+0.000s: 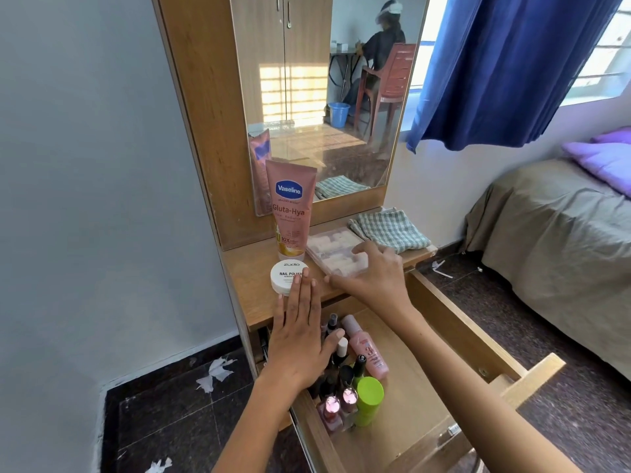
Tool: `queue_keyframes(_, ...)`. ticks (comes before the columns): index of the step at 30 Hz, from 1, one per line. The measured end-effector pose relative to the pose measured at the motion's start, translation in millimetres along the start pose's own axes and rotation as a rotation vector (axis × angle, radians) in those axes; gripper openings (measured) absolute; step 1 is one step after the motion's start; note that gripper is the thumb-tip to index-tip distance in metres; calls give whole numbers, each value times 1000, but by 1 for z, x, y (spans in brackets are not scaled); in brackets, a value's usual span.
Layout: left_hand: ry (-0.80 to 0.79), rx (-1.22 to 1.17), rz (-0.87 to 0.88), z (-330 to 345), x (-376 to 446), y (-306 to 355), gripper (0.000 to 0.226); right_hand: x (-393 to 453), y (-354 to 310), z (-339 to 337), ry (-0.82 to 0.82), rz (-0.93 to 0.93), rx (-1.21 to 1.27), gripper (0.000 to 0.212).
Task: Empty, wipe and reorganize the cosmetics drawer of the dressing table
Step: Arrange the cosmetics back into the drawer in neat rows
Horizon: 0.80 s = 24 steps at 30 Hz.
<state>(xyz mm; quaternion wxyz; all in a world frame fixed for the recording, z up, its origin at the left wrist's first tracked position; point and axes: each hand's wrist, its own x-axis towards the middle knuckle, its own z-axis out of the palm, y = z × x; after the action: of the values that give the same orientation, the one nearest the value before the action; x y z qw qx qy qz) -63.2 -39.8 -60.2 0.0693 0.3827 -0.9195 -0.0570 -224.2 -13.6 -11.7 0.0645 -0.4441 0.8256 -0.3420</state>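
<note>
Pink Vaseline tube (291, 213) upright behind left hand (300, 339), flat, fingers spread at jar (288, 277) | right hand (372, 274) grips clear case (336, 256) | risk: nudge topples tube

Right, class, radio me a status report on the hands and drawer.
Left hand flat, fingertips at white jar. Right hand gripping clear case. Drawer open, bottles inside. Nothing blocking.

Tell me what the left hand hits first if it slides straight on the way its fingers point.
The left hand points at the white nail polish remover jar; its fingertips already seem to touch it.
</note>
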Motion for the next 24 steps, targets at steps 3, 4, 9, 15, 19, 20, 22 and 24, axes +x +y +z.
queue_keyframes(3,-14,1,-2,-1,0,0,83,-14,12,-20,-14,-10,49,63)
queue_keyframes(4,-19,-2,-2,-2,0,0,83,-21,16,-29,-26,-9,51,61)
queue_keyframes(9,-34,1,-1,-2,0,0,82,-59,36,-79,-97,46,88,56)
queue_keyframes(15,-40,-1,2,-1,1,-1,82,-83,68,-103,-185,187,83,53)
queue_keyframes(19,-37,3,0,0,1,-2,83,-80,87,-80,-152,191,-74,49)
queue_keyframes(20,-39,6,1,0,1,-2,83,-78,89,-73,-145,176,-121,51)
queue_keyframes(22,-43,6,2,1,2,-2,83,-74,92,-60,-135,166,-201,56)
queue_keyframes(24,-47,5,0,1,3,-3,83,-71,95,-49,-133,171,-251,59)
